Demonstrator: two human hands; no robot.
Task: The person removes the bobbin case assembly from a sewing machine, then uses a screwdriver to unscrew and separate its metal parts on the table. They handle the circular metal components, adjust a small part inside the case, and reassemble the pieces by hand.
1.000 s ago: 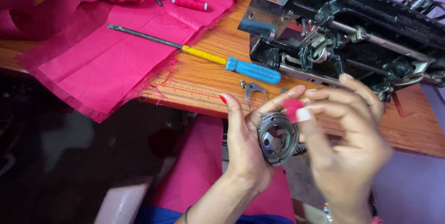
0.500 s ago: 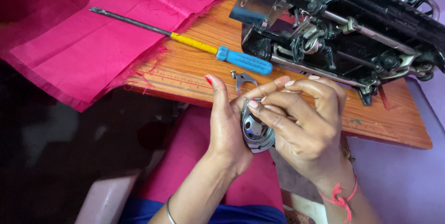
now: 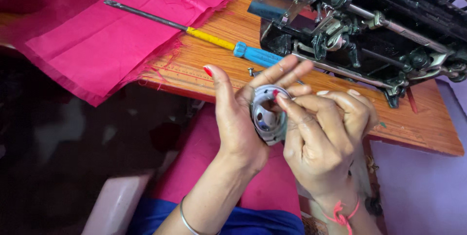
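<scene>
The left hand (image 3: 238, 118) cups a round metal shuttle part (image 3: 266, 113) in curled fingers, just off the desk's (image 3: 219, 65) near edge. The right hand (image 3: 321, 138) pinches into its rim. Behind, near that edge, lies a screwdriver (image 3: 214, 40), partly on pink cloth (image 3: 107, 45); a black sewing machine (image 3: 369, 26) lies tipped at the desk's right.

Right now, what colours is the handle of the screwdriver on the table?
Yellow nearest the shaft, then blue at the end: screwdriver handle, seen in the head view.
</scene>
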